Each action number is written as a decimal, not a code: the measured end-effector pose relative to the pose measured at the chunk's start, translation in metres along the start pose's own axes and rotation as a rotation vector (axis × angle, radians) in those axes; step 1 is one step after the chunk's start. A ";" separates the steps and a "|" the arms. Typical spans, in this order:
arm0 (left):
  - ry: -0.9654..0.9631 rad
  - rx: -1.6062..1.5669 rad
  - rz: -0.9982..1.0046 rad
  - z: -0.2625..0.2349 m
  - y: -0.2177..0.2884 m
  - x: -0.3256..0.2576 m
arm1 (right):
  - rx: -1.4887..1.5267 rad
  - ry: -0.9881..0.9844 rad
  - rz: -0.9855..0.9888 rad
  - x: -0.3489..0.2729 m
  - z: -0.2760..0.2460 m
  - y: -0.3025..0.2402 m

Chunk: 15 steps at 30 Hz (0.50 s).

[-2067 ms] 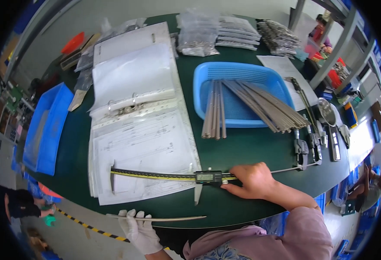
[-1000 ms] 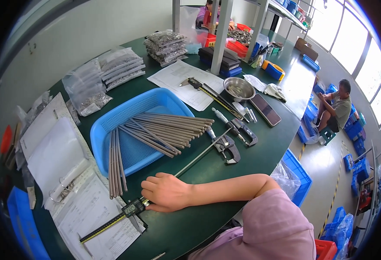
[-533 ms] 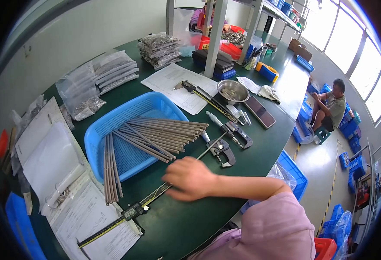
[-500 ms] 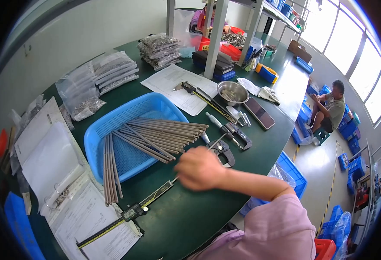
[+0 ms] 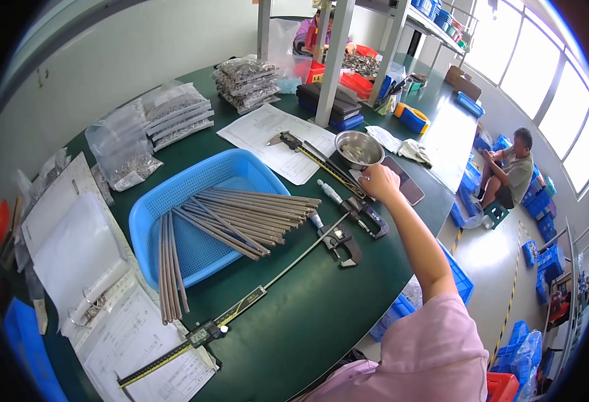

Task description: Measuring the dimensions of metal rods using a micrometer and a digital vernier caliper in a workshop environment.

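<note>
My right hand (image 5: 380,181) reaches forward over the table, between a steel bowl (image 5: 359,149) and a dark phone (image 5: 405,179). Its fingers are drawn together; what is in them, if anything, is hidden. Two micrometers (image 5: 368,216) (image 5: 339,244) lie just below it. A digital caliper (image 5: 204,333) rests at the near left with its thin rod drawn far out toward the micrometers. Several long metal rods (image 5: 254,211) lie fanned across a blue plastic basket (image 5: 143,208), their ends over its rim. My left hand does not show.
A second caliper (image 5: 293,142) lies on paper sheets (image 5: 267,127). Bagged metal parts (image 5: 246,82) are stacked at the back. An open ring binder (image 5: 83,248) spreads on the left. Metal shelf posts (image 5: 334,67) stand on the table. A person (image 5: 514,167) sits on the right.
My right hand has moved away from the near caliper's rod end, forward and right to beside the bowl. It now covers the small metal pieces that lay by the phone.
</note>
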<state>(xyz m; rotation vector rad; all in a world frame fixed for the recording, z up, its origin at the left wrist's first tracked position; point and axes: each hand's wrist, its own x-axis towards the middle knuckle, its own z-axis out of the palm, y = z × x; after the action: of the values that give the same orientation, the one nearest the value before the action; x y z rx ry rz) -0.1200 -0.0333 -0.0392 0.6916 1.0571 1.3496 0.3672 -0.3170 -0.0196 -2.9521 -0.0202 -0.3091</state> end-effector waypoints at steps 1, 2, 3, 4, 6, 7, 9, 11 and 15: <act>-0.044 -0.022 -0.005 -0.004 -0.001 0.001 | 0.011 -0.007 0.012 0.002 -0.002 -0.001; -0.043 -0.021 -0.004 -0.006 -0.001 0.003 | 0.012 -0.007 0.011 0.002 -0.002 -0.001; -0.056 -0.036 0.001 -0.009 -0.002 0.004 | 0.025 -0.022 0.029 0.002 -0.001 -0.002; -0.068 -0.053 0.005 -0.009 -0.002 0.003 | 0.037 -0.035 0.046 0.003 -0.001 -0.003; -0.040 -0.052 0.003 -0.005 0.000 0.001 | 0.060 -0.005 0.031 0.002 0.003 -0.002; -0.013 -0.048 0.006 -0.003 0.000 0.000 | 0.030 0.027 -0.001 0.003 0.004 -0.003; -0.044 -0.065 -0.006 -0.007 -0.002 0.002 | 0.047 0.051 -0.018 0.002 0.001 -0.001; -0.069 -0.084 -0.008 -0.008 -0.003 0.003 | 0.248 0.074 -0.045 -0.004 -0.005 -0.001; -0.038 -0.005 -0.020 -0.005 0.000 0.002 | 1.162 -0.075 -0.013 -0.018 -0.017 0.008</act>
<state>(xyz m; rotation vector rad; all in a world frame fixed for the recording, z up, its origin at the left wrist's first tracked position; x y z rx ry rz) -0.1245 -0.0321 -0.0411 0.6986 1.0279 1.3168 0.3467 -0.3278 -0.0079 -1.8060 -0.1651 -0.1110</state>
